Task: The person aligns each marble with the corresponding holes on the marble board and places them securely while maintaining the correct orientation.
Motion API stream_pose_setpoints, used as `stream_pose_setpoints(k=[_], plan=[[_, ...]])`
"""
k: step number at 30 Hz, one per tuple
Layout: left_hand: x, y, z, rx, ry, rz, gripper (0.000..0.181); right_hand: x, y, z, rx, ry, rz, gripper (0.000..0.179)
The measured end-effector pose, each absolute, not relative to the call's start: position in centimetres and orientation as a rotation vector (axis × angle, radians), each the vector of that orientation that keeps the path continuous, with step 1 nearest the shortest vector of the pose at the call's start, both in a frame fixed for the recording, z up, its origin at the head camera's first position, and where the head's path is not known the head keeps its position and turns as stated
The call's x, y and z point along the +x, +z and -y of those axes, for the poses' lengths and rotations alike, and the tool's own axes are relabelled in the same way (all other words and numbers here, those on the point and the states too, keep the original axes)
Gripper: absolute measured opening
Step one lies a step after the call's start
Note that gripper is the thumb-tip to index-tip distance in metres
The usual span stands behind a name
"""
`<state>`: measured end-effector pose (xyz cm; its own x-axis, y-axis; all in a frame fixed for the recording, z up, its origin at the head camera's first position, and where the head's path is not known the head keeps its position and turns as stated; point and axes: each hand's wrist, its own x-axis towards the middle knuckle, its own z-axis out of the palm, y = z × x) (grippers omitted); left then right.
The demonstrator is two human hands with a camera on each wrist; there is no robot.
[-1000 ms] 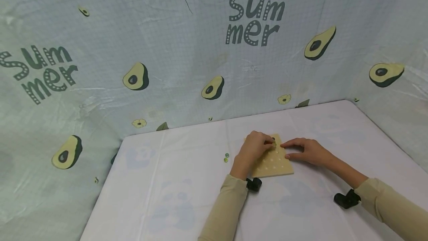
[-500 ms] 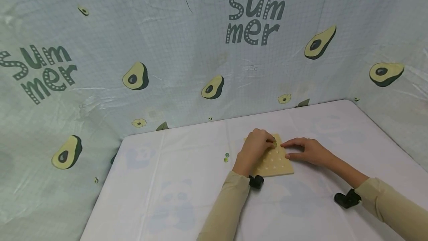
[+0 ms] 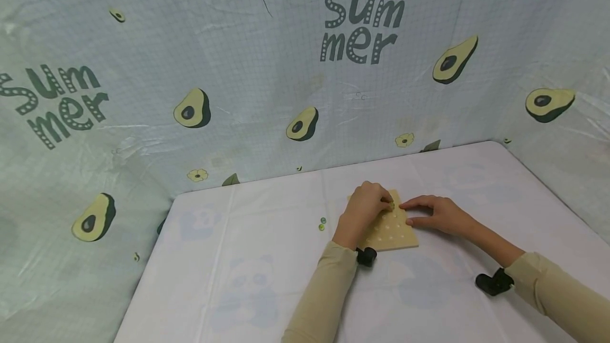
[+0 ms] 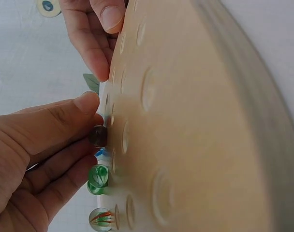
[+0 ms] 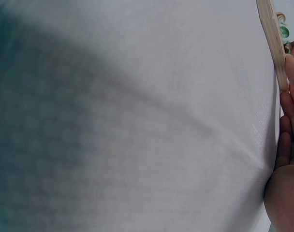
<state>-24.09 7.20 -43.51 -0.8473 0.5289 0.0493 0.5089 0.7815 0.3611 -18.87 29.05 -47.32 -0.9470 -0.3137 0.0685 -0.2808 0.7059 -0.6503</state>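
Note:
A pale wooden board (image 3: 402, 237) with rows of round hollows lies on the table. My left hand (image 3: 364, 208) reaches over its far part, thumb and fingertips pinching a small marble that they mostly hide in the head view. Close up in the left wrist view, a dark marble (image 4: 98, 136) is at those fingers. Green marbles (image 4: 98, 175) and a clear one with red and green stripes (image 4: 101, 220) sit along the board beside it. My right hand (image 3: 440, 216) touches the board's right edge with thumb and forefinger extended; its other fingers are bent underneath.
Two loose green marbles (image 3: 322, 224) lie on the white tablecloth (image 3: 267, 226) left of the board. A printed curtain (image 3: 257, 78) hangs behind the table. Black wrist cameras (image 3: 366, 256) sit below both hands.
My left hand has shifted slightly forward over the far part of the board, covering a dark marble visible earlier. My right hand stays at the board's edge.

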Motion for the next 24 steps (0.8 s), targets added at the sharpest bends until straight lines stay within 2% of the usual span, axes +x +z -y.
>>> stream_pose_setpoints(k=[17, 24], plan=[[-23.9, -43.3, -6.9, 0.813, 0.633, -2.884, 0.020, -19.0, -47.3, -29.1, -0.493, -1.077, -2.853, 0.046], [-24.0, -42.7, -4.9, 0.834, 0.918, -2.848, 0.016, -18.9, -47.5, -28.9, -0.481, -1.076, -2.854, 0.047]])
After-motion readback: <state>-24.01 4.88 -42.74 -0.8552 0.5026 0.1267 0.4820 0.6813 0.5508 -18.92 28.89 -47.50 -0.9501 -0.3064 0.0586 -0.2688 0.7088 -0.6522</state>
